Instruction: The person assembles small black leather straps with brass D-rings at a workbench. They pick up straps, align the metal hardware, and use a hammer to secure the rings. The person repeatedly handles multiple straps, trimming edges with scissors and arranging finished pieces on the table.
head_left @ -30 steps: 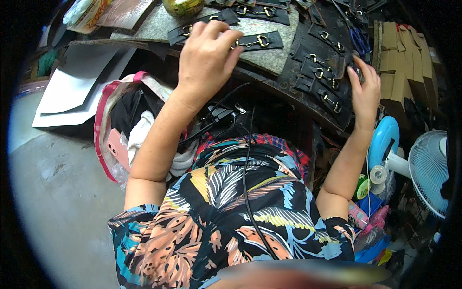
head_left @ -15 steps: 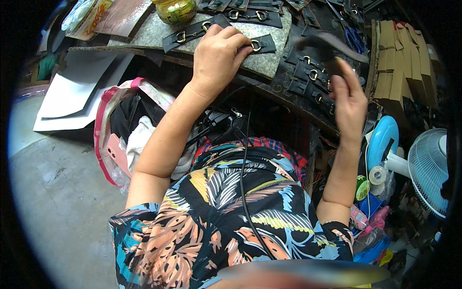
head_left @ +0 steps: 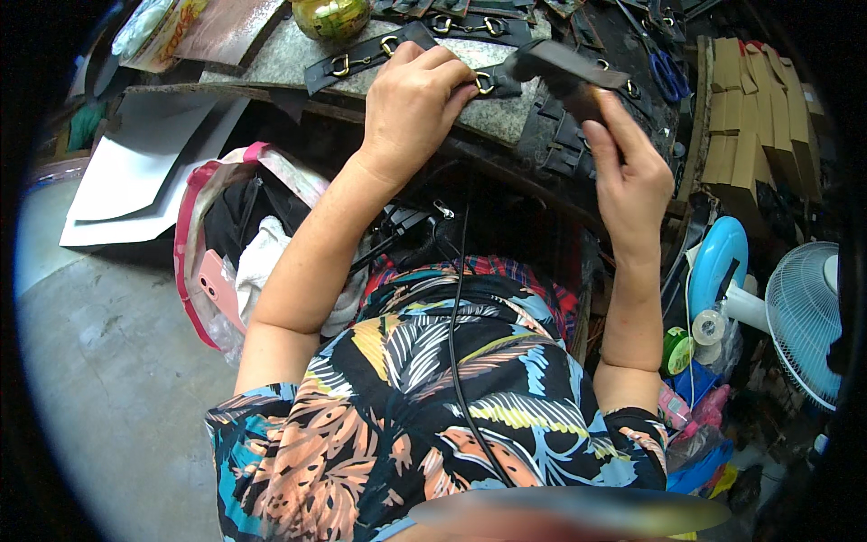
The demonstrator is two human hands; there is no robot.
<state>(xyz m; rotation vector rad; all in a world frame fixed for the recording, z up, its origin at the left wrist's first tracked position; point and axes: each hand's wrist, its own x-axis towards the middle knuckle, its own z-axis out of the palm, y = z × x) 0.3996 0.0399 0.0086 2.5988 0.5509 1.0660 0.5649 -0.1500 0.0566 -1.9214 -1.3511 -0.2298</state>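
My left hand point(head_left: 411, 113) presses its closed fingertips onto a black strap with a gold ring point(head_left: 485, 84), which lies on a grey stone slab point(head_left: 515, 122). Part of that strap is hidden under the fingers. In my right hand point(head_left: 637, 185) is a hammer point(head_left: 573, 65), its dark head raised at the right end of the strap. The fingers wrap its handle, and the head is slightly blurred. Just left of my left hand lies another black strap with gold-coloured hardware point(head_left: 357, 63); a similar strap point(head_left: 479, 29) rests farther back.
A yellow-green glass jar point(head_left: 330, 18) stands at the slab's back edge. Several black strap pieces point(head_left: 564, 149) and blue-handled scissors point(head_left: 670, 77) are on the right. Cardboard pieces point(head_left: 750, 117) stand beyond, with a fan point(head_left: 804, 316) below. A pink-edged bag point(head_left: 190, 244) sits left.
My right hand has swung the hammer leftward, bringing its head from above the right-hand strap pieces to the strap on the slab. My left hand stays nearly still.
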